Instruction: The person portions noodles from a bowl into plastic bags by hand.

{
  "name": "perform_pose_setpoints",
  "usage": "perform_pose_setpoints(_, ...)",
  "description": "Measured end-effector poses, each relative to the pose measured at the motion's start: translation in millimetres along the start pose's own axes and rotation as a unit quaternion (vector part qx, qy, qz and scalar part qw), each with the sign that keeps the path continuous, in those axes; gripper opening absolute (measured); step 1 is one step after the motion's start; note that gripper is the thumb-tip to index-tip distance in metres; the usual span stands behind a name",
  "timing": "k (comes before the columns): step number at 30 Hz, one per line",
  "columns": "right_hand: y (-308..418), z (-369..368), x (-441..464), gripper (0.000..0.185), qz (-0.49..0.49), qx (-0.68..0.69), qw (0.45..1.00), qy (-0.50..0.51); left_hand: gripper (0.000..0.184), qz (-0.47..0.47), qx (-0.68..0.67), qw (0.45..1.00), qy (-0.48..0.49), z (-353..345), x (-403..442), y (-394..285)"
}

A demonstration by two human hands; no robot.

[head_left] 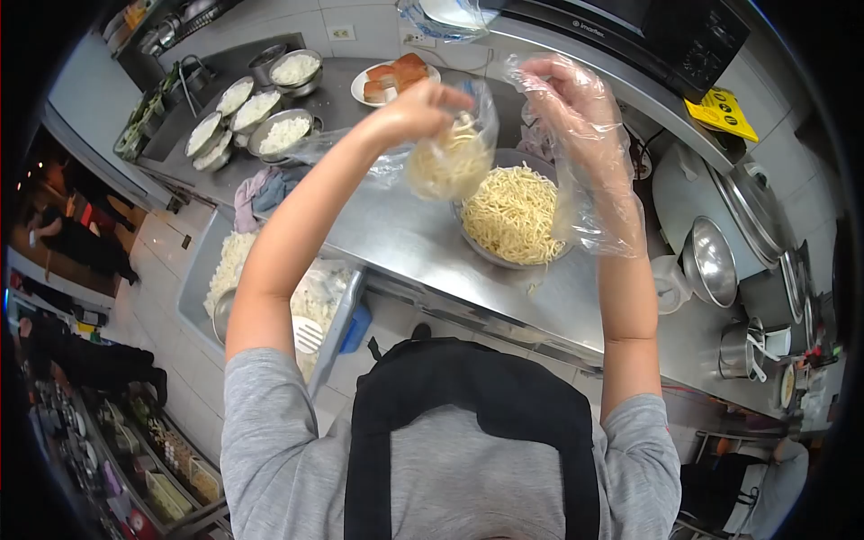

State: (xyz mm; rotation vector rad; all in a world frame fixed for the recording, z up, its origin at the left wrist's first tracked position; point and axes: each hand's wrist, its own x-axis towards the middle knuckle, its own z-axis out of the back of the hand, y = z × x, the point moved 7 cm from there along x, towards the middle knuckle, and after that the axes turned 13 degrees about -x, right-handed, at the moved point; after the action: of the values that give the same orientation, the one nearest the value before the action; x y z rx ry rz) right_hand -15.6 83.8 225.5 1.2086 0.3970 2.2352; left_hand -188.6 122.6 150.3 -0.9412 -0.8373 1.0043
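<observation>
Over a steel counter (387, 225) near the centre of the frame, a person's left hand (418, 112) holds a clear bag of noodles (450, 166), its fingers partly extended above the tilted plastic; the right hand (576, 103), sheathed in a loose clear plastic glove (589, 211), is raised to the right with fingers bent, though whether they pinch anything cannot be told. Between and below the hands, a grey bowl (522, 158) stands heaped with yellow noodles (510, 216); the bag hangs at its upper left edge. Farther out, a white plate (360, 88) bears browned pieces of food (396, 76) at upper centre; metal bowls (306, 89) of white rice cluster at upper left, with crumpled cloths (270, 191) just below them. At lower left, a grey tub (342, 310) contains more rice and a white slotted utensil (308, 335); at upper right, a yellow packet (723, 112) juts out beneath a black microwave (589, 36); a shiny steel bowl (713, 261) leans below; dark-clad people (90, 243) appear at far left.
</observation>
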Motion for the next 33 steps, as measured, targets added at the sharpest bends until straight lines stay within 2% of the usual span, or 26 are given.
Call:
perform_pose_setpoints(1, -10, 2, 1, 0.017, -0.065, 0.047, 0.996, -0.030, 0.053, -0.003, 0.001, 1.000, 0.004, 7, 3, 6)
perform_pose_setpoints(3, -21, 3, -1, 0.015, -0.088, 0.058, 0.994, -0.031, 0.055, -0.003, -0.043, 0.999, -0.011, 28, 4, 13)
perform_pose_setpoints(4, -31, 5, -5, 0.014, -0.125, 0.073, 0.988, -0.047, 0.055, 0.035, -0.032, 0.999, -0.011, 38, 4, 9)
perform_pose_setpoints(6, -53, 9, -17, 0.014, -0.184, 0.109, 0.974, -0.068, 0.055, 0.043, -0.056, 0.998, 0.000, 53, 28, 30)
perform_pose_setpoints(11, -110, 30, -74, 0.015, -0.249, 0.027, 0.965, -0.080, 0.049, 0.047, -0.100, 0.994, 0.001, 51, 88, 74)
perform_pose_setpoints(12, -126, 37, -95, 0.017, -0.288, 0.013, 0.953, -0.092, 0.049, 0.044, -0.100, 0.994, 0.015, 49, 99, 82)
perform_pose_setpoints(14, -136, 46, -129, 0.019, -0.335, -0.008, 0.935, -0.117, 0.046, -0.032, -0.071, 0.996, -0.031, 60, 116, 90)
perform_pose_setpoints(15, -136, 51, -147, 0.019, -0.375, -0.001, 0.916, -0.141, 0.046, -0.036, -0.075, 0.996, -0.016, 59, 123, 100)
perform_pose_setpoints(17, -140, 54, -188, 0.020, -0.423, -0.001, 0.890, -0.172, 0.040, -0.015, 0.016, 0.999, -0.025, 66, 132, 133)
perform_pose_setpoints(19, -152, 32, -226, 0.033, -0.424, -0.037, 0.901, -0.076, 0.038, 0.021, 0.061, 0.998, -0.003, 68, 140, 185)
perform_pose_setpoints(21, -145, -6, -249, 0.049, -0.399, -0.263, 0.876, 0.063, 0.038, 0.030, 0.028, 0.999, -0.023, 72, 134, 210)
perform_pose_setpoints(22, -136, -23, -251, 0.049, -0.403, -0.267, 0.873, 0.062, 0.038, 0.040, -0.003, 0.998, -0.051, 73, 127, 218)
perform_pose_setpoints(24, -124, -36, -254, 0.058, -0.452, -0.302, 0.839, -0.015, 0.038, 0.038, -0.054, 0.996, -0.052, 64, 109, 208)
perform_pose_setpoints(25, -123, -33, -256, 0.058, -0.452, -0.304, 0.839, -0.012, 0.038, 0.037, -0.099, 0.993, -0.060, 61, 100, 206)
perform_pose_setpoints(27, -141, -31, -272, 0.052, -0.586, -0.066, 0.806, -0.044, 0.039, 0.018, -0.107, 0.992, -0.063, 54, 87, 200)
perform_pose_setpoints(28, -145, -21, -264, 0.037, -0.531, -0.120, 0.838, -0.044, 0.040, -0.001, -0.113, 0.992, -0.064, 54, 83, 195)
perform_pose_setpoints(29, -150, -16, -260, 0.037, -0.527, -0.120, 0.841, -0.040, 0.040, -0.001, -0.113, 0.991, -0.070, 53, 79, 193)
perform_pose_setpoints(31, -128, 2, -206, 0.025, -0.398, -0.255, 0.881, 0.002, 0.043, 0.003, -0.108, 0.991, -0.078, 53, 73, 189)
perform_pose_setpoints(33, -145, -1, -181, 0.024, -0.385, -0.253, 0.887, 0.031, 0.044, 0.023, -0.125, 0.990, -0.063, 49, 79, 209)
